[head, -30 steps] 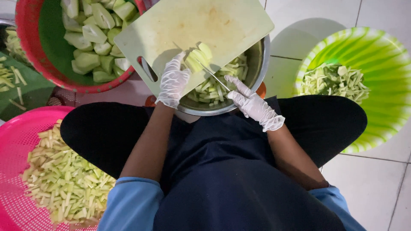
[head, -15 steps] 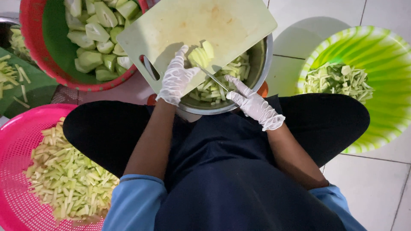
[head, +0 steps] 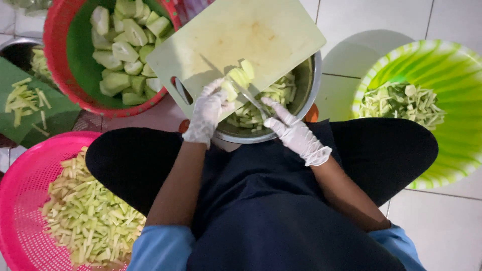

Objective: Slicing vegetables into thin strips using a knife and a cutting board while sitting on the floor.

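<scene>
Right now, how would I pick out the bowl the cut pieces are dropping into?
Find the pale green cutting board at top centre. The steel bowl sits under its near edge, by the gloved left hand and right hand. It alone is bare metal; its neighbours are coloured plastic.

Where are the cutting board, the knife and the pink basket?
cutting board (head: 241, 35), head view, bare middle of its top.
knife (head: 249, 98), head view, on the blade.
pink basket (head: 22, 180), head view, bare inner wall at left.

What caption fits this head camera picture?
Gloved left hand steadies green pieces on a cutting board while the right hand slices with a knife.
</scene>
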